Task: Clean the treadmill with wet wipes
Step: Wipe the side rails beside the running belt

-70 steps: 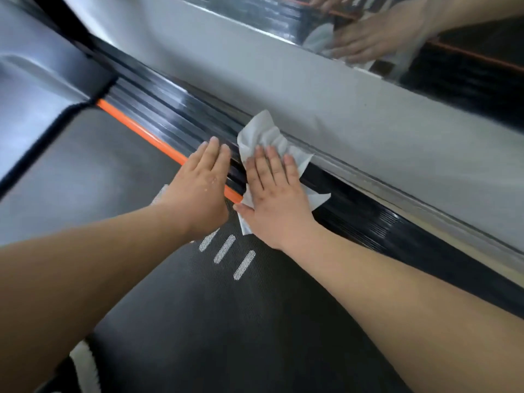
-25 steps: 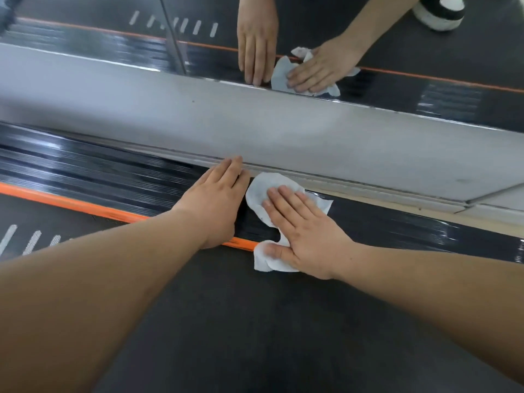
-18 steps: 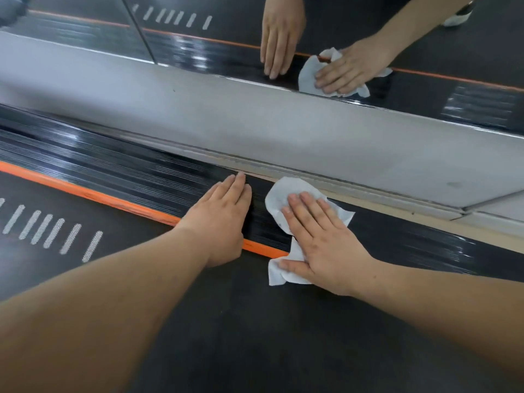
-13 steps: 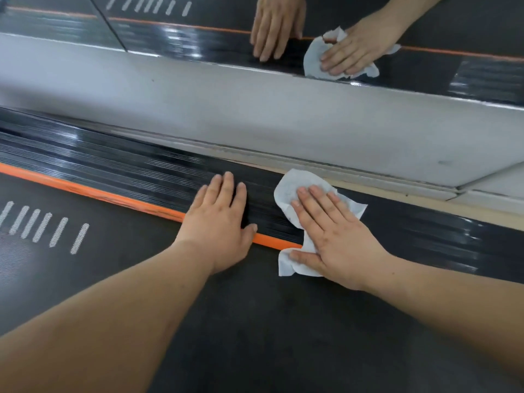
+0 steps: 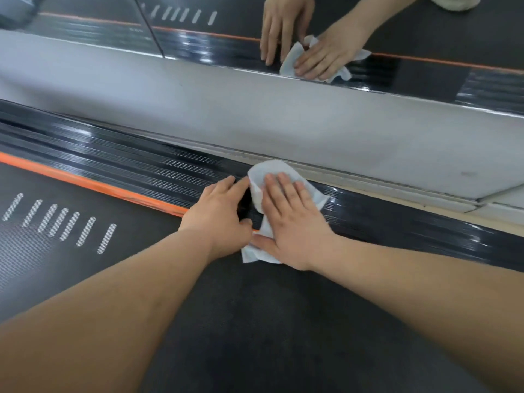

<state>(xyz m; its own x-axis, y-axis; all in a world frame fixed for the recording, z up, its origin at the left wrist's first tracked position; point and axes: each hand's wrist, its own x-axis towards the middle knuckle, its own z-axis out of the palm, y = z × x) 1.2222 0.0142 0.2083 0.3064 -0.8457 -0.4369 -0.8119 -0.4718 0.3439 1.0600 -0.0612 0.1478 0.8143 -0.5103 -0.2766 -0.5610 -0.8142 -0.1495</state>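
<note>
Nearest: two bare forearms reach in from the near edge, over the dark grey treadmill belt (image 5: 255, 321). The belt fills the near half of the view. A row of white dashed marks (image 5: 59, 222) is printed on it at left.

Left hand (image 5: 219, 214): palm down at the belt's far edge, fingers (image 5: 226, 185) straight and together, lying across the glossy black ribbed side rail (image 5: 127, 163). It holds nothing. Its fingertips sit just beside the wipe's left edge; contact can't be judged.

Right hand (image 5: 295, 222): just right of the left hand, palm down, fingers spread and flat, pressing on the white wet wipe (image 5: 272, 168). No curl or pinch; the thumb points left along the wipe's near end.

The wipe is crumpled and lies across the side rail. Its far end shows beyond the fingertips and its near corner overlaps onto the belt under the thumb.

An orange stripe (image 5: 93, 184) runs between belt and rail from the left and disappears under the left hand.

Beyond the rail: a narrow beige strip of floor (image 5: 368, 191), then a grey wall base (image 5: 255, 114).

Farthest: a mirror (image 5: 85, 26) above the wall base, showing both hands and the wipe in reflection (image 5: 312, 52), with the belt and stripe.
</note>
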